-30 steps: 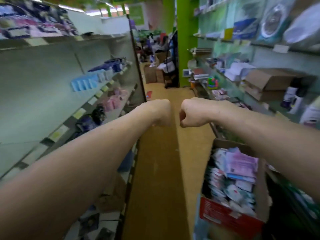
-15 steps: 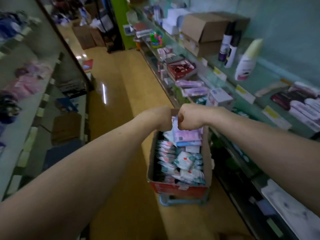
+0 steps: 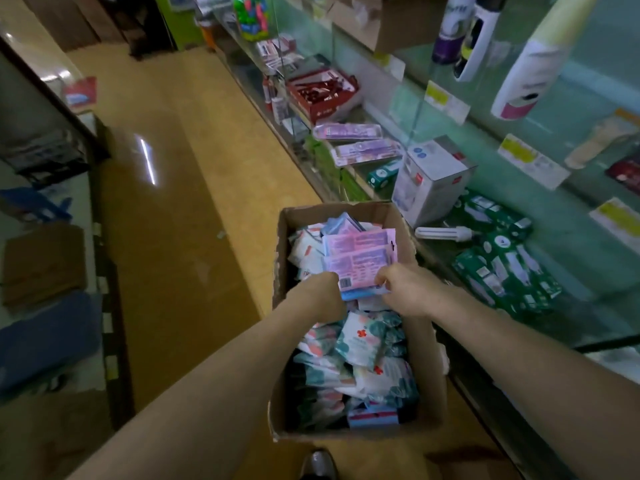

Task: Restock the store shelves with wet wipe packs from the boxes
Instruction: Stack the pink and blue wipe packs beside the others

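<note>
– Over the cardboard box (image 3: 427, 358) at lower centre, the left grip (image 3: 320, 296) and right grip (image 3: 412, 292) are both pinching the near edge of the pink wet wipe packs (image 3: 356, 251).

– And those are lying on top, at the box's far end. I'm advising squeezing the stack square and lifting it level toward the shelf (image 3: 581, 265) on the right, so nothing is fanning out.

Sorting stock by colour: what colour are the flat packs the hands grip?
Pale pink-lilac flat packs, blue bottom edge; head view.

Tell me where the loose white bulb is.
Head view, right of centre: the white bulb lies on the right-hand shelf, between the cardboard box and the green packs.
</note>
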Available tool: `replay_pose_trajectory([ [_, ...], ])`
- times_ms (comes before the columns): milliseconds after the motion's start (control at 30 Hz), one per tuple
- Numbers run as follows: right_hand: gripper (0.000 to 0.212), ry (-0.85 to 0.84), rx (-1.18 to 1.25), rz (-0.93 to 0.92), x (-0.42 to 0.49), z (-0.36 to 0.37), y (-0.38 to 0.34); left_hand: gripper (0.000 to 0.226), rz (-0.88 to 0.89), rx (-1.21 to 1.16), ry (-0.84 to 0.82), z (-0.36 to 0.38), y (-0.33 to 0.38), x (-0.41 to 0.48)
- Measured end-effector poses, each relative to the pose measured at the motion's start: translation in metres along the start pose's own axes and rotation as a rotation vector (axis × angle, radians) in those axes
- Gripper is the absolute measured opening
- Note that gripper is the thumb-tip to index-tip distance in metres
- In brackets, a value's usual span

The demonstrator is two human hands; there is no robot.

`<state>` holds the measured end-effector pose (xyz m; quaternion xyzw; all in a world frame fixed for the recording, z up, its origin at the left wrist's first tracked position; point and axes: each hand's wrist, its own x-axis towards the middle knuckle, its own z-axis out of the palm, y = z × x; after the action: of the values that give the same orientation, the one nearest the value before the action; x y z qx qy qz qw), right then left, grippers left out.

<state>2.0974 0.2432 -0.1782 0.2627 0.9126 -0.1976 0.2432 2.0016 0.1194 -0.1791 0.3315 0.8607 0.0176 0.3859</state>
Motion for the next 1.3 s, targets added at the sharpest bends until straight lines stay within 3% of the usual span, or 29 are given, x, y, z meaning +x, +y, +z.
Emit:
replay_pose_trajectory([
  [67, 0.036, 0.005, -0.036, -0.007, 0.023, 0.01, 0.001, 0.042, -0.011, -0.157, -0.025, 0.007, -0.004, 0.02],
  [133, 0.044, 0.019, -0.082, -0.025, 0.046, 0.019, 0.002, 0.016, -0.076, -0.353, -0.074, 0.016, -0.007, 0.04],
  [267, 0.061, 0.035, -0.125, -0.02, 0.09, 0.032, 0.007, 0.032, -0.183, -0.643, -0.145, 0.035, -0.015, 0.07],
  [367, 0.068, 0.079, -0.2, -0.029, 0.117, 0.039, 0.009, 0.014, -0.29, -0.868, -0.201, 0.046, -0.023, 0.089],
  [467, 0.074, 0.104, -0.314, -0.023, 0.135, 0.046, 0.009, 0.012, -0.341, -1.07, -0.287, 0.057, -0.028, 0.1],
  [633, 0.057, 0.226, -0.485, -0.02, 0.138, 0.061, 0.006, 0.013, -0.365, -1.207, -0.405, 0.075, -0.028, 0.106],
  [733, 0.043, 0.198, -0.492, -0.023, 0.135, 0.057, 0.004, 0.022, -0.386, -1.327, -0.387, 0.079, -0.025, 0.105],
  [833, 0.043, 0.07, -0.225, -0.053, 0.12, 0.06, 0.009, 0.026, -0.4, -1.454, -0.335, 0.079, -0.019, 0.102],
  [933, 0.021, -0.02, 0.141, -0.053, 0.098, 0.072, 0.013, 0.032, -0.422, -1.507, -0.217, 0.089, -0.017, 0.101],
  [1067, 0.002, -0.258, 0.329, -0.085, 0.09, 0.07, 0.019, 0.031, -0.437, -1.556, -0.099, 0.103, -0.015, 0.098],
  [1100, 0.009, -0.273, 0.397, -0.072, 0.092, 0.064, 0.021, 0.032, -0.444, -1.548, -0.086, 0.104, -0.014, 0.099],
  [1167, 0.027, -0.096, 0.409, -0.045, 0.104, 0.051, 0.025, 0.043, -0.454, -1.547, -0.077, 0.101, -0.013, 0.099],
  [1233, 0.044, 0.12, 0.199, -0.062, 0.121, 0.044, 0.027, 0.05, -0.476, -1.552, -0.073, 0.099, -0.012, 0.101],
  [1300, 0.054, 0.179, -0.003, -0.08, 0.136, 0.043, 0.026, 0.052, -0.494, -1.562, -0.081, 0.098, -0.012, 0.102],
])
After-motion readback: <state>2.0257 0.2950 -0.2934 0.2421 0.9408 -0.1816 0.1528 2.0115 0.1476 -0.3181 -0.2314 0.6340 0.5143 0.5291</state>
